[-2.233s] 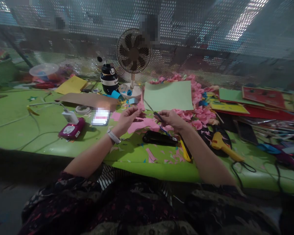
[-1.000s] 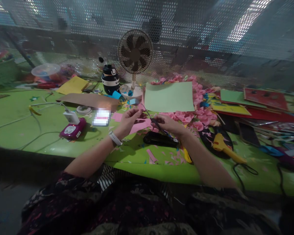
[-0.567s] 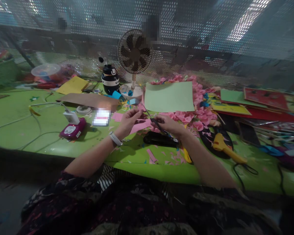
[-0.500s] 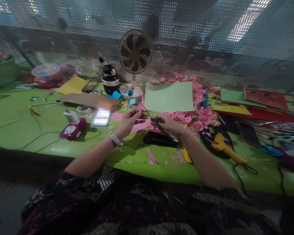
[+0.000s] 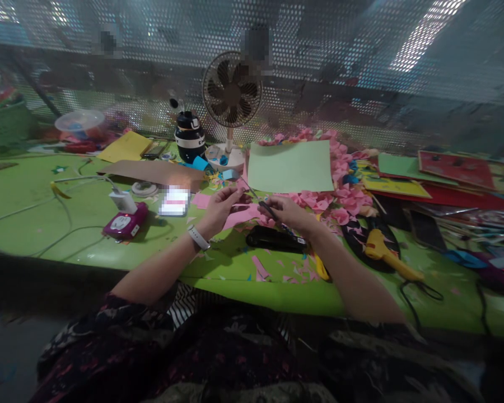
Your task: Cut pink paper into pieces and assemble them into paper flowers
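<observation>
My left hand (image 5: 224,208), with a white watch band on its wrist, is closed in a pinch. A small piece of pink paper seems to be between its fingertips, mostly hidden. My right hand (image 5: 289,212) is closed round the dark handles of a pair of scissors (image 5: 249,186). The thin metal blades point up and left, close to the left fingertips. Below the hands lies a strip of pink paper (image 5: 241,216). A black stapler-like object (image 5: 273,239) rests just under my right hand, and pink scraps (image 5: 260,270) are scattered in front of it.
A light green sheet (image 5: 289,166) lies on a heap of pink paper pieces (image 5: 338,196). Behind the hands stand a fan (image 5: 232,95) and a dark bottle (image 5: 190,140). A lit phone (image 5: 175,200) lies at left, a yellow glue gun (image 5: 388,257) at right.
My right hand has tilted the scissors slightly, so the blade tips sit a little higher and further left. The left hand stays almost in place.
</observation>
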`<state>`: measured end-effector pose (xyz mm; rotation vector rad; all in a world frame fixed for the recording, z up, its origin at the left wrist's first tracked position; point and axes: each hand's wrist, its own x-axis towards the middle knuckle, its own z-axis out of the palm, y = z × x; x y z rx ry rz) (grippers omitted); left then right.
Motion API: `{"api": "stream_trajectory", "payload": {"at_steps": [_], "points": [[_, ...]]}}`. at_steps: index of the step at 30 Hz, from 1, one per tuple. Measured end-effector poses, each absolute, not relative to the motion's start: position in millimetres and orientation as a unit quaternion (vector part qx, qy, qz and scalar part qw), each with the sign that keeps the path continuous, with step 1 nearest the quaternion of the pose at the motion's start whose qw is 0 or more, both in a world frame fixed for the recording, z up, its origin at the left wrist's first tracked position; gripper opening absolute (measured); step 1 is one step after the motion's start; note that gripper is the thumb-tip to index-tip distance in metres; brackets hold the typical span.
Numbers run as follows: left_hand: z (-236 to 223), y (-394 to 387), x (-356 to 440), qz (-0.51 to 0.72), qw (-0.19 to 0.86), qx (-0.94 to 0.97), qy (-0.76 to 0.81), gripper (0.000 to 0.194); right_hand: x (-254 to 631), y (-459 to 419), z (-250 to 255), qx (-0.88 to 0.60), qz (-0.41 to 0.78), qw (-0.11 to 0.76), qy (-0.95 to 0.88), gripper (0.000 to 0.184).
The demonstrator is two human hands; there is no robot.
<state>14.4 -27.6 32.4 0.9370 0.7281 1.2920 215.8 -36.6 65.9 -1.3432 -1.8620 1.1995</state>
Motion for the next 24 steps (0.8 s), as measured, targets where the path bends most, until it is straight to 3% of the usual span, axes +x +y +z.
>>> {"api": "stream_trajectory", "payload": {"at_steps": [24], "points": [[31.8, -24.1, 12.2, 0.569, 0.643, 0.395, 0.328, 0.016, 218.3, -33.9, 65.1, -0.507, 0.424, 0.251, -0.707, 0.059]]}}
